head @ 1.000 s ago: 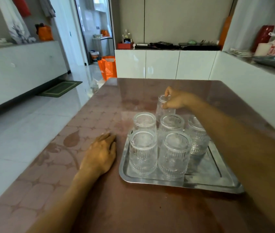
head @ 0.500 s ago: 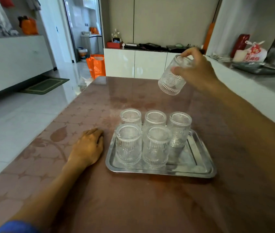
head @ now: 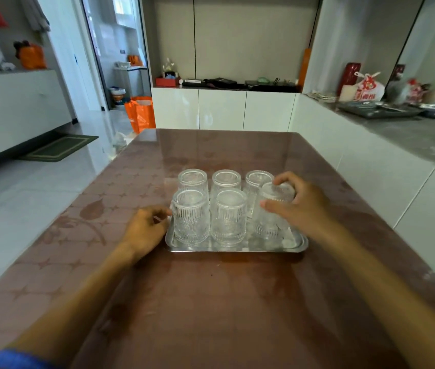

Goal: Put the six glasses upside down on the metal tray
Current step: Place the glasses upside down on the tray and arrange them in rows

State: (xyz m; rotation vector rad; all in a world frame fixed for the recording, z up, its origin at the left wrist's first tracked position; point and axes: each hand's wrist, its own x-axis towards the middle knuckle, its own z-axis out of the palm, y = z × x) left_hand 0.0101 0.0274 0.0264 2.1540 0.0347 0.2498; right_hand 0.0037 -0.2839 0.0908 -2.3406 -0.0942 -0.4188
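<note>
A metal tray [head: 237,247] lies on the brown table [head: 211,302]. Several ribbed clear glasses stand upside down on it in two rows: a back row [head: 226,182] of three and a front row with a left glass [head: 191,217] and a middle glass [head: 228,217]. My right hand [head: 298,206] grips the front right glass [head: 272,217], upside down, its rim at the tray floor. My left hand [head: 145,230] rests at the tray's left edge, fingers curled against the rim beside the left glass.
White cabinets [head: 224,109] stand behind the table. A grey counter [head: 410,134] with trays and bags runs along the right. An orange bag [head: 141,114] sits on the floor at the back left.
My right hand brought the sixth glass down from the air, turned upside down, onto the tray's front right. My left hand moved from the table to the tray's left edge.
</note>
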